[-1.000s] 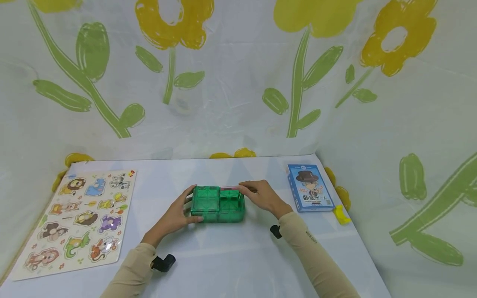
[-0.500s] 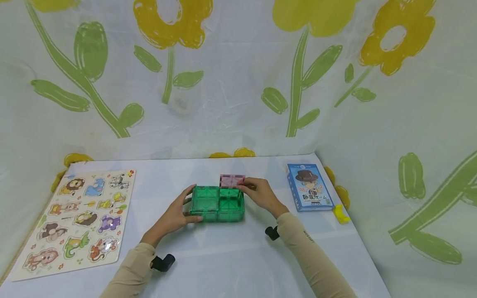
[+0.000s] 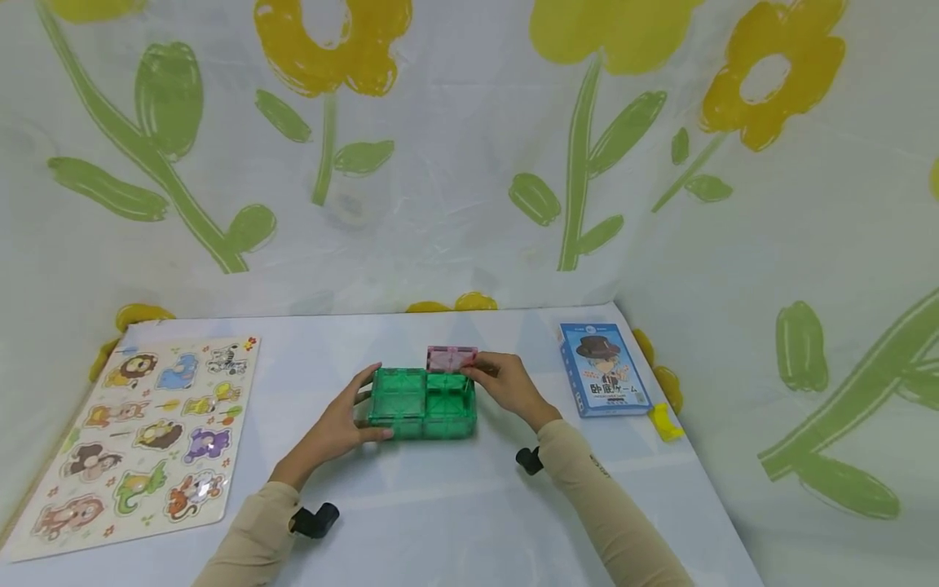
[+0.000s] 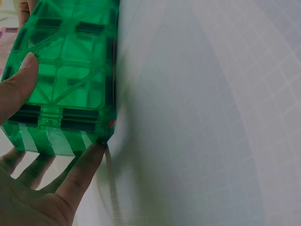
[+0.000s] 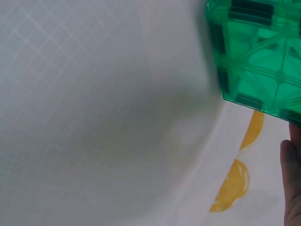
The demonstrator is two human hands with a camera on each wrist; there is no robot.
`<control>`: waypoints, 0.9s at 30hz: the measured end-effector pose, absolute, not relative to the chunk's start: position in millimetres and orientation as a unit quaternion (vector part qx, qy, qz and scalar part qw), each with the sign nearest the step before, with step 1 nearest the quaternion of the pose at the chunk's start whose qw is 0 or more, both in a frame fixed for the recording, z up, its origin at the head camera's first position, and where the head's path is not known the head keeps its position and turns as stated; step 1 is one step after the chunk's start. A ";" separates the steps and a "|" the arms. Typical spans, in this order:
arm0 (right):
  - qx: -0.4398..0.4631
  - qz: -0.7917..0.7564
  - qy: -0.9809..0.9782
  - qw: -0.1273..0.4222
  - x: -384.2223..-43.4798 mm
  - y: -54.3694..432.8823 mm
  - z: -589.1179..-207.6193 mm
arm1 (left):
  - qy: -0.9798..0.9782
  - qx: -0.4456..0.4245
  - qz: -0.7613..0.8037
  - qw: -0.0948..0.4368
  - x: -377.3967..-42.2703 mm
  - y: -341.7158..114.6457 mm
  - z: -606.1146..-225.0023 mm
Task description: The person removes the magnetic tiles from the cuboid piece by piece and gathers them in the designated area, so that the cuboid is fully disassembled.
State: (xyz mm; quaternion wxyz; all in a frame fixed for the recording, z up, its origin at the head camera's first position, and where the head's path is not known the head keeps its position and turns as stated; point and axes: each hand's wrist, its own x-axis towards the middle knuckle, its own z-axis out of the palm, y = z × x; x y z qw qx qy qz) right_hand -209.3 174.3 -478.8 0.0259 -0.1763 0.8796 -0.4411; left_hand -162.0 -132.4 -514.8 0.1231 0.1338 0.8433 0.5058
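A see-through green block of magnetic tiles (image 3: pixel 399 399) rests on the table, its left half taller than its right. My left hand (image 3: pixel 330 428) grips its left end, thumb along the front and fingers behind. In the left wrist view, the thumb (image 4: pixel 21 84) lies on a green tile face and the fingers spread against the end wall. At the back of the right half stands a pink magnetic tile (image 3: pixel 446 357), pinched at its right edge by my right hand (image 3: pixel 511 389). In the right wrist view, part of that hand (image 5: pixel 292 174) shows below the green block (image 5: pixel 263 52).
An animal puzzle board (image 3: pixel 154 432) lies on the left of the white table (image 3: pixel 440 505). A blue card game box (image 3: pixel 603 369) and a small yellow piece (image 3: pixel 665 422) lie on the right. Flower-printed sheets (image 3: pixel 455 163) stand around the table.
The pink tile has come up from nearly edge-on to showing its face behind the right half of the block. My left hand keeps its hold; the whole view shifts slightly.
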 end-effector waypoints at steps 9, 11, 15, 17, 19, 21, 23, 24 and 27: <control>-0.163 -0.446 0.880 0.021 -209.4 172.6 -480.6 | 0.835 0.126 0.520 0.131 -160.4 -132.5 -516.7; -0.157 -0.445 0.881 0.020 -210.6 172.4 -481.2 | 0.835 0.127 0.520 0.131 -160.7 -132.5 -516.2; -0.151 -0.450 0.880 0.020 -212.8 172.1 -481.4 | 0.839 0.136 0.512 0.124 -162.5 -132.7 -514.6; -0.148 -0.453 0.879 0.023 -213.5 171.8 -480.7 | 0.841 0.138 0.510 0.121 -163.5 -132.9 -514.2; -0.142 -0.454 0.879 0.026 -213.6 171.4 -480.2 | 0.840 0.140 0.509 0.122 -164.1 -133.2 -514.3; -0.139 -0.454 0.880 0.025 -214.1 170.8 -480.3 | 0.839 0.138 0.511 0.124 -164.4 -133.2 -514.6; -0.138 -0.455 0.880 0.021 -214.5 170.2 -481.1 | 0.838 0.137 0.514 0.125 -164.4 -133.1 -515.1; -0.137 -0.454 0.880 0.018 -214.7 169.9 -481.8 | 0.837 0.138 0.514 0.126 -164.3 -133.1 -515.1; -0.130 -0.459 0.879 0.008 -215.7 168.6 -484.5 | 0.836 0.135 0.517 0.126 -164.2 -133.2 -515.3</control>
